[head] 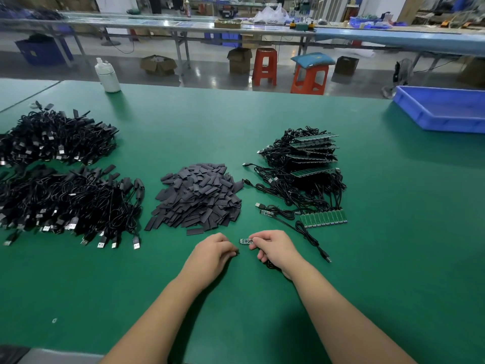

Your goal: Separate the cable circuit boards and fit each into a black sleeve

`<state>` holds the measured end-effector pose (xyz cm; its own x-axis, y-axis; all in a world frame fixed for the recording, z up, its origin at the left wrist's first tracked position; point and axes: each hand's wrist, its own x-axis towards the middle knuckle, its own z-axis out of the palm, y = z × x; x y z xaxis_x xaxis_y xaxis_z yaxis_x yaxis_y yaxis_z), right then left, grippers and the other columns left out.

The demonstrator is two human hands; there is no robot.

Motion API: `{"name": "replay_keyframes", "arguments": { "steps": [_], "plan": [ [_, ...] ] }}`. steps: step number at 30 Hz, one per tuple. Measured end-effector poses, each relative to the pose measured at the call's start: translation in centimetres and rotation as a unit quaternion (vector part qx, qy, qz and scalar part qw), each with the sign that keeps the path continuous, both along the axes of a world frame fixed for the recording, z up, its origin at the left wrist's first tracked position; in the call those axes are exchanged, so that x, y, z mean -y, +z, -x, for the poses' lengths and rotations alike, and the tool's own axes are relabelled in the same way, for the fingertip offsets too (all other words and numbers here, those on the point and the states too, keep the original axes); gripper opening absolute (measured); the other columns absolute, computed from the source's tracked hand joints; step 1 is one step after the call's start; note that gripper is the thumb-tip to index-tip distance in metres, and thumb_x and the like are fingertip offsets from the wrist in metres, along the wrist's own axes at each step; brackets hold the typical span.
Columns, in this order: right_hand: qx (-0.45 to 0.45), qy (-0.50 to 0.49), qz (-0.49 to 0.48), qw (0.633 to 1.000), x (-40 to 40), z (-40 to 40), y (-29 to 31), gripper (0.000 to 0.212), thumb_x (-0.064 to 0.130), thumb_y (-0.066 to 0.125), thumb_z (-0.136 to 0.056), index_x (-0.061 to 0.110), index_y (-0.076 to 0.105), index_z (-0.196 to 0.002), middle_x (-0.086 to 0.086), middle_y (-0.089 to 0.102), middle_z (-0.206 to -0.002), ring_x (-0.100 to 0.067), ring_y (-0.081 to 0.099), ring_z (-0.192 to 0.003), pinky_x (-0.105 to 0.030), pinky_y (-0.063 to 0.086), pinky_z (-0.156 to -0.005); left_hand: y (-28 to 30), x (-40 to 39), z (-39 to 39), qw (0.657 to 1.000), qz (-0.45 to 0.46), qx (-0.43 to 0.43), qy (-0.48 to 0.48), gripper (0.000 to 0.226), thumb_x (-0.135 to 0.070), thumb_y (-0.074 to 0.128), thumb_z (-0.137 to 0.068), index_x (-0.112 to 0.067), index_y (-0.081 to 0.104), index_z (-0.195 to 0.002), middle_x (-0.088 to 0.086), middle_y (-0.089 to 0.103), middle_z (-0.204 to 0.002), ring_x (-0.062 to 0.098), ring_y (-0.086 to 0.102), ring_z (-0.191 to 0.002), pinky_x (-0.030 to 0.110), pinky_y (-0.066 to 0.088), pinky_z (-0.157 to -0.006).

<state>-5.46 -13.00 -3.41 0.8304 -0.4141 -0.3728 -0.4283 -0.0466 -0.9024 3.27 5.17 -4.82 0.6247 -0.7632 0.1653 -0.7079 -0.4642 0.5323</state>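
My right hand [275,248] pinches a small circuit board [246,241] by its right end, just above the green table; its black cable [309,236] trails right to a USB plug. My left hand [214,249] is curled a little to the left of the board, with something small and dark showing at its fingertips; what it is cannot be told. A heap of black sleeves [199,197] lies just beyond both hands. To the right lies a pile of joined green board strips with cables [304,169], with one strip [324,219] at its near edge.
Two big heaps of black cables [60,195] fill the left of the table. A white bottle [107,74] stands at the far left edge, a blue tray [443,109] at the far right. Red stools and benches stand beyond the table.
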Motion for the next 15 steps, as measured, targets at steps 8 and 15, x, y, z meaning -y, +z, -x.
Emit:
{"name": "replay_keyframes", "arguments": {
  "steps": [8,15],
  "plan": [
    [-0.011,0.001,-0.004,1.000,0.1,-0.1,-0.1,0.021,0.006,0.052,-0.096,0.012,0.071,-0.101,-0.001,0.074,-0.084,-0.007,0.054,-0.050,-0.019,0.047,-0.051,1.1,-0.1,-0.9,0.997,-0.053,-0.045,0.022,0.012,-0.021,0.073,-0.086,-0.020,0.076,-0.097,-0.003,0.065,-0.099,0.016,0.060,-0.097,0.030,0.047,-0.088],
    [-0.013,0.005,-0.001,1.000,0.2,0.1,0.0,0.021,0.006,0.052,-0.096,0.012,0.071,-0.104,-0.004,0.075,-0.089,-0.008,0.056,-0.052,-0.020,0.048,-0.053,1.7,-0.1,-1.8,0.988,-0.151,-0.025,0.034,0.024,-0.018,0.064,-0.091,-0.021,0.068,-0.114,0.002,0.056,-0.109,0.024,0.056,-0.107,0.031,0.046,-0.087]
  ]
}}
